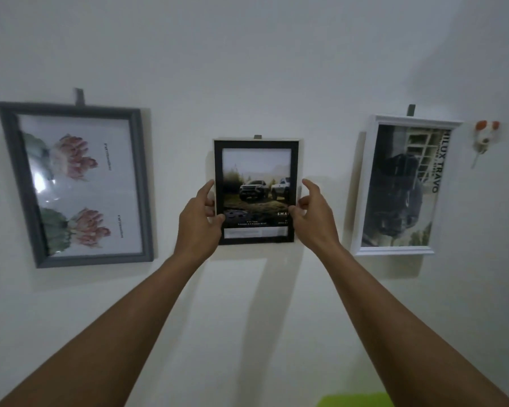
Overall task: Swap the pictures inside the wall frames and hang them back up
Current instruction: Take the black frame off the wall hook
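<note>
Three frames sit in a row on the white wall (247, 54). The middle one, a black frame (218, 160), stands upright, and we see both hands on it. The left hand (199, 221) grips its left edge low down, thumb on the front border and fingers curled round the side. The right hand (313, 212) grips the right edge at about the same height, thumb on the front and the forefinger raised along the side. Both forearms reach up from the bottom of the view. The picture in the black frame (256, 183) shows two off-road vehicles on muddy ground, with a dark band of small print below. The top edge of this frame lies just under a small grey tab (257, 137) on the wall. We cannot tell whether the frame hangs from the tab or is borne by the hands alone. Well to the left hangs a larger grey frame (12, 171), slightly tilted, with a print of two pink flowers (77, 163) turned on its side. It hangs under its own grey hanger (79, 96). To the right hangs a white frame (365, 186), also under a grey hanger (411, 110). It holds a dark vehicle poster (400, 186) turned sideways, lettered "HILUX TRAVO". Just beside the white frame, a small orange and white ornament (486, 136) is fixed to the wall. A bright green object (353, 400) shows at the bottom edge, too cropped to identify.
</note>
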`<state>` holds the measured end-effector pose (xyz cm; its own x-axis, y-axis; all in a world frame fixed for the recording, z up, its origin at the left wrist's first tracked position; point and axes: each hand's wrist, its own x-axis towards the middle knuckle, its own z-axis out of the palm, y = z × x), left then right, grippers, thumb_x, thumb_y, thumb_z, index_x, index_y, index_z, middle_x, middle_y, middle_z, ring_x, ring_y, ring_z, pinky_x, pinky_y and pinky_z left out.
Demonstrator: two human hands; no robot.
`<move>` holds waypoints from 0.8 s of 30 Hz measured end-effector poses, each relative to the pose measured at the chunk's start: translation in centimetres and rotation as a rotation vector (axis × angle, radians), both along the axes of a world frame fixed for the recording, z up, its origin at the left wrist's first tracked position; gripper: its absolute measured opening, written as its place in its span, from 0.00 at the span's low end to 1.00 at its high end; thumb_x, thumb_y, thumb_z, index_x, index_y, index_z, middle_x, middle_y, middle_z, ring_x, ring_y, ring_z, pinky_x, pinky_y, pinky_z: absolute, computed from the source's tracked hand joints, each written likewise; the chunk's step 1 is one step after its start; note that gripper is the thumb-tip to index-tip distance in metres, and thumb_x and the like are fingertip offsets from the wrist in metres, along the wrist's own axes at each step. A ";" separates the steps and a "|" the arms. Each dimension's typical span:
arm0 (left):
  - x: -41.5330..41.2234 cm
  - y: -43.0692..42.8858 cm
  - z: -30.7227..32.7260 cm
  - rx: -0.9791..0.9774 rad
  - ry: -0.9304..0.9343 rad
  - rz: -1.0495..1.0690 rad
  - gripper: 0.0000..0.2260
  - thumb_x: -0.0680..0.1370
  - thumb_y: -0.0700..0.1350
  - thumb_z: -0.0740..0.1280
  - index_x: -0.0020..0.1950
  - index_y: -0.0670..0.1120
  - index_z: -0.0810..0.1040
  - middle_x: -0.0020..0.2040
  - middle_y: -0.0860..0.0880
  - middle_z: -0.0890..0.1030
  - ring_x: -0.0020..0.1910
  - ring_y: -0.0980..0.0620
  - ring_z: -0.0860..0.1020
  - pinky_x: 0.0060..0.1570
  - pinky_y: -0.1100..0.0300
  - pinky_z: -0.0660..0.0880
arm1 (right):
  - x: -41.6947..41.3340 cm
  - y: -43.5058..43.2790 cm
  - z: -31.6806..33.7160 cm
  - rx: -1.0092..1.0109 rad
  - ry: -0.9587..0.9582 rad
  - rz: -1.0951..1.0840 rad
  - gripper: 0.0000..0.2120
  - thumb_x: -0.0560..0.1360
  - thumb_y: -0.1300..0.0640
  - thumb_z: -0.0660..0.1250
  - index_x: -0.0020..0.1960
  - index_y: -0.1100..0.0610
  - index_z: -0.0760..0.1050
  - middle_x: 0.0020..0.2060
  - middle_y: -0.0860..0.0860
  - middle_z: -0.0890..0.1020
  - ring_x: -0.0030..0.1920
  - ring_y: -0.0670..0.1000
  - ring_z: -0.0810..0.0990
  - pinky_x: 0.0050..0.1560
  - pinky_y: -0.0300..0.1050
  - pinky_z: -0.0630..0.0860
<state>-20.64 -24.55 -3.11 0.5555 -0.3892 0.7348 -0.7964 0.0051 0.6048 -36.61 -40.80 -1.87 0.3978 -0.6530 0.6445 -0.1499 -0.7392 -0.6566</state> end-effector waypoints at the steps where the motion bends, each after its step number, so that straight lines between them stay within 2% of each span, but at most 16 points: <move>1: -0.1 -0.3 -0.1 -0.007 0.004 0.000 0.31 0.76 0.38 0.68 0.76 0.55 0.62 0.55 0.50 0.76 0.50 0.54 0.77 0.47 0.70 0.72 | 0.1 -0.2 -0.1 -0.010 0.006 0.006 0.30 0.80 0.58 0.65 0.78 0.49 0.56 0.60 0.52 0.76 0.56 0.50 0.75 0.54 0.43 0.72; 4: -0.4 -0.9 -0.5 -0.035 0.023 0.002 0.32 0.76 0.36 0.68 0.75 0.54 0.62 0.53 0.50 0.76 0.48 0.54 0.77 0.42 0.75 0.69 | 0.6 -0.6 -0.5 -0.040 -0.002 0.005 0.30 0.80 0.59 0.66 0.78 0.48 0.57 0.59 0.52 0.75 0.54 0.50 0.76 0.54 0.44 0.73; 9: -0.6 -1.3 -0.5 -0.074 0.065 -0.002 0.31 0.76 0.34 0.67 0.74 0.56 0.64 0.51 0.50 0.76 0.48 0.53 0.77 0.42 0.75 0.71 | 1.1 -1.4 -0.5 -0.015 -0.036 0.037 0.30 0.80 0.63 0.65 0.75 0.45 0.57 0.53 0.52 0.76 0.51 0.52 0.77 0.52 0.48 0.77; 12: -0.6 -1.2 -0.4 -0.075 0.075 -0.021 0.31 0.76 0.33 0.67 0.74 0.57 0.64 0.51 0.50 0.76 0.48 0.52 0.77 0.43 0.74 0.71 | 0.9 -1.7 -0.5 0.030 -0.073 0.115 0.30 0.80 0.65 0.64 0.75 0.45 0.58 0.46 0.47 0.75 0.47 0.48 0.77 0.47 0.43 0.75; 14: -0.5 -1.0 -0.3 -0.054 0.082 -0.030 0.31 0.77 0.33 0.66 0.74 0.57 0.62 0.52 0.50 0.76 0.48 0.54 0.77 0.40 0.76 0.71 | 0.8 -1.5 -0.6 0.063 -0.087 0.176 0.32 0.80 0.66 0.63 0.76 0.43 0.57 0.44 0.44 0.77 0.45 0.44 0.78 0.45 0.41 0.76; 18: -0.3 -0.5 0.1 -0.027 0.106 -0.071 0.33 0.77 0.32 0.64 0.74 0.61 0.60 0.47 0.51 0.79 0.45 0.57 0.78 0.35 0.76 0.71 | 0.9 -1.4 -0.6 0.080 -0.094 0.220 0.41 0.79 0.65 0.64 0.75 0.29 0.50 0.44 0.62 0.75 0.44 0.57 0.79 0.48 0.53 0.79; 21: -0.1 0.0 0.4 -0.021 0.111 -0.103 0.37 0.76 0.30 0.63 0.73 0.65 0.58 0.46 0.51 0.80 0.45 0.53 0.79 0.35 0.71 0.75 | 1.2 -1.4 -0.7 0.088 -0.104 0.250 0.44 0.79 0.65 0.65 0.73 0.24 0.49 0.47 0.62 0.77 0.48 0.60 0.80 0.52 0.61 0.80; 24: -0.3 0.2 0.7 -0.015 0.125 -0.129 0.39 0.76 0.30 0.63 0.73 0.68 0.57 0.51 0.48 0.77 0.48 0.52 0.78 0.41 0.59 0.80 | 0.9 -1.2 -0.7 0.098 -0.111 0.278 0.44 0.79 0.65 0.65 0.72 0.23 0.49 0.49 0.59 0.78 0.50 0.59 0.81 0.53 0.62 0.80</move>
